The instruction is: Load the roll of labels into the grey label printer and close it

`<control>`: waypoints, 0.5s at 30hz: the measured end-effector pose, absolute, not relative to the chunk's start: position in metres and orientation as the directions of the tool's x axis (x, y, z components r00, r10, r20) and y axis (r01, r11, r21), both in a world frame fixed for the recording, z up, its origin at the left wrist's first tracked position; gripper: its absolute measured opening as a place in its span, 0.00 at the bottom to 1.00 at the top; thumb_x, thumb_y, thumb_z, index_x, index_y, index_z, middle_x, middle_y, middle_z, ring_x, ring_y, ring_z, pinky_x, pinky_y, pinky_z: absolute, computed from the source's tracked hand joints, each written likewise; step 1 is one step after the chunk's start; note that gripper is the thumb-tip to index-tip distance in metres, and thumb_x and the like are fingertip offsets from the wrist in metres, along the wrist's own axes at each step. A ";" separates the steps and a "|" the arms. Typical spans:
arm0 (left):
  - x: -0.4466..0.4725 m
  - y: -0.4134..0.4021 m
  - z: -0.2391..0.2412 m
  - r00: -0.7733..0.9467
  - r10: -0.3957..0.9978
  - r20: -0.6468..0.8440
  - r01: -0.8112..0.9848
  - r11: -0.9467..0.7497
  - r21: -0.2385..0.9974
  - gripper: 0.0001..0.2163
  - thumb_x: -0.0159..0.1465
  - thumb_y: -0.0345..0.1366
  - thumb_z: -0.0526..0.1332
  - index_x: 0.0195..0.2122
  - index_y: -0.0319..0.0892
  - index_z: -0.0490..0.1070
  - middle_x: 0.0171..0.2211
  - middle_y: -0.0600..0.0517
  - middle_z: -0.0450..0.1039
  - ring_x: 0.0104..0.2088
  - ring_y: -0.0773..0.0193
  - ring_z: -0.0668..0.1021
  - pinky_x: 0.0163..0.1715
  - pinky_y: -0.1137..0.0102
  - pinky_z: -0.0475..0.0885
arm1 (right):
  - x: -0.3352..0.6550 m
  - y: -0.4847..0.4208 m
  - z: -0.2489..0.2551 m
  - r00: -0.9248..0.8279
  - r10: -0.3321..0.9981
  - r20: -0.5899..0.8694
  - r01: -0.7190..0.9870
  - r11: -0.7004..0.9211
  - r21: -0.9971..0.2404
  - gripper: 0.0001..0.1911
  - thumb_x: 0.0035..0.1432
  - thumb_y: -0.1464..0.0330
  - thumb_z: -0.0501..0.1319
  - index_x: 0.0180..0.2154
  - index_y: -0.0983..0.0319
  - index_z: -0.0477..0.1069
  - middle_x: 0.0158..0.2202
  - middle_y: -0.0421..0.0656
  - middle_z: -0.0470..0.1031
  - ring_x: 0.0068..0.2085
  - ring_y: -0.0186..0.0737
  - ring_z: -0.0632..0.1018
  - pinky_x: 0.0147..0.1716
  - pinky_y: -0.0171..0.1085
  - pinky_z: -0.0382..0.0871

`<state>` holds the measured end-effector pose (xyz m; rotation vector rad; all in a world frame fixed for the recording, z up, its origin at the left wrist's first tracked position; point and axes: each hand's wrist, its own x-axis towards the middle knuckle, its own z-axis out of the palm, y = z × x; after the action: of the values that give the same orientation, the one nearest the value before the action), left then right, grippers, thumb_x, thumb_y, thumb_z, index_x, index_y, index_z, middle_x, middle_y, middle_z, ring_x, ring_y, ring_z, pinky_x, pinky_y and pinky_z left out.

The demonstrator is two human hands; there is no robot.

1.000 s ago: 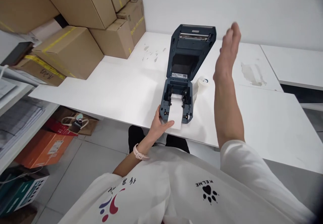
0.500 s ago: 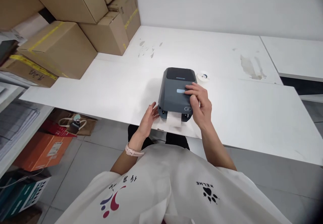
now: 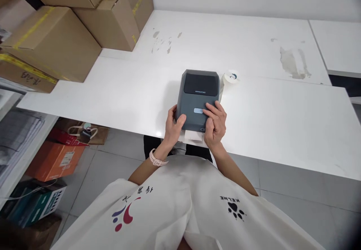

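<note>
A dark grey label printer (image 3: 193, 99) is on the white table near its front edge, its lid down. My left hand (image 3: 172, 127) grips the printer's front left corner, thumb on top and fingers along the side. At the front right, my right hand (image 3: 216, 124) is wrapped round the corner, with fingertips on the lid near the pale window. A strip of white label paper (image 3: 193, 135) sticks out of the printer's front. Behind its right side lies a roll of white labels (image 3: 230, 77). The printer's underside is hidden.
Cardboard boxes (image 3: 59, 41) are stacked at the table's back left against the wall. The white table (image 3: 270, 122) stretches right, with peeled patches on its surface. Below left, an orange box (image 3: 55, 159) and several other packages sit by a shelf.
My left hand has moved from beside the printer to gripping its corner. The printer's front now appears tipped up towards me, and its front opening is hidden.
</note>
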<state>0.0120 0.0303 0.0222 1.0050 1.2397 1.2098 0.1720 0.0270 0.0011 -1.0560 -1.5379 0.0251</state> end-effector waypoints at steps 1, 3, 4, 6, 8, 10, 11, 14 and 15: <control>0.011 0.030 0.020 -0.059 0.991 -0.118 -0.098 0.112 0.989 0.29 0.63 0.54 0.63 0.61 0.46 0.64 0.63 0.41 0.68 0.62 0.48 0.72 0.60 0.54 0.71 | 0.172 0.028 0.000 0.131 0.606 0.785 0.596 0.585 -0.550 0.18 0.71 0.71 0.49 0.52 0.55 0.75 0.54 0.44 0.79 0.65 0.50 0.72 0.63 0.58 0.67; 0.009 0.026 0.016 -0.037 0.993 -0.113 -0.069 0.111 0.991 0.28 0.64 0.54 0.63 0.61 0.46 0.64 0.62 0.41 0.68 0.61 0.50 0.73 0.58 0.56 0.72 | 0.172 0.029 -0.002 0.142 0.604 0.784 0.605 0.574 -0.552 0.18 0.71 0.70 0.48 0.51 0.55 0.75 0.54 0.44 0.79 0.65 0.50 0.72 0.63 0.59 0.67; 0.007 0.020 0.013 -0.056 0.993 -0.101 -0.036 0.099 0.994 0.28 0.64 0.54 0.63 0.61 0.46 0.64 0.61 0.42 0.69 0.60 0.51 0.73 0.57 0.58 0.72 | 0.172 0.029 -0.003 0.143 0.610 0.779 0.608 0.567 -0.556 0.18 0.71 0.69 0.48 0.51 0.55 0.75 0.54 0.44 0.79 0.65 0.50 0.72 0.63 0.59 0.67; 0.005 0.004 0.006 -0.175 0.984 -0.037 0.065 0.049 0.997 0.24 0.64 0.52 0.63 0.57 0.46 0.66 0.56 0.44 0.72 0.56 0.55 0.75 0.54 0.61 0.72 | 0.172 0.028 -0.003 0.136 0.637 0.759 0.614 0.547 -0.569 0.18 0.71 0.68 0.47 0.50 0.56 0.75 0.54 0.45 0.79 0.65 0.51 0.72 0.63 0.59 0.67; 0.005 -0.014 -0.001 -0.320 0.946 0.047 0.159 0.005 0.987 0.16 0.65 0.51 0.62 0.45 0.44 0.71 0.42 0.48 0.75 0.43 0.61 0.76 0.46 0.65 0.72 | 0.172 0.026 -0.002 0.128 0.664 0.737 0.617 0.528 -0.583 0.18 0.71 0.68 0.47 0.50 0.56 0.74 0.54 0.46 0.79 0.66 0.51 0.71 0.63 0.59 0.66; 0.009 -0.027 -0.005 -0.205 0.979 -0.012 0.114 0.036 0.993 0.18 0.67 0.51 0.58 0.28 0.43 0.69 0.27 0.53 0.71 0.30 0.66 0.73 0.35 0.68 0.70 | 0.172 0.025 0.000 0.125 0.670 0.732 0.614 0.527 -0.587 0.17 0.71 0.67 0.48 0.49 0.56 0.74 0.54 0.46 0.79 0.66 0.51 0.70 0.64 0.58 0.65; 0.011 -0.031 -0.006 -0.099 0.992 -0.072 0.064 0.079 0.995 0.21 0.67 0.52 0.57 0.24 0.43 0.67 0.23 0.54 0.68 0.26 0.67 0.70 0.32 0.69 0.68 | 0.172 0.024 0.001 0.124 0.667 0.735 0.611 0.532 -0.586 0.16 0.71 0.67 0.48 0.49 0.56 0.74 0.54 0.46 0.79 0.66 0.51 0.70 0.64 0.58 0.65; 0.019 -0.028 0.000 0.139 0.959 -0.248 -0.061 0.259 0.964 0.23 0.65 0.52 0.59 0.19 0.42 0.67 0.18 0.55 0.68 0.21 0.70 0.68 0.26 0.70 0.65 | 0.173 0.022 0.004 0.102 0.678 0.728 0.619 0.529 -0.580 0.18 0.71 0.66 0.48 0.51 0.57 0.74 0.55 0.47 0.77 0.67 0.51 0.69 0.64 0.57 0.63; 0.020 -0.025 0.003 0.158 0.945 -0.285 -0.078 0.300 0.951 0.22 0.64 0.52 0.60 0.19 0.42 0.67 0.18 0.55 0.68 0.20 0.70 0.68 0.25 0.71 0.65 | 0.174 0.021 0.006 0.080 0.690 0.720 0.638 0.519 -0.569 0.19 0.71 0.65 0.47 0.52 0.57 0.74 0.56 0.48 0.77 0.67 0.52 0.69 0.64 0.56 0.63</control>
<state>0.0198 -0.0253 0.0026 0.9837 1.1578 0.9329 0.1738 0.0212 0.0055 -1.1599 -1.6052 0.0564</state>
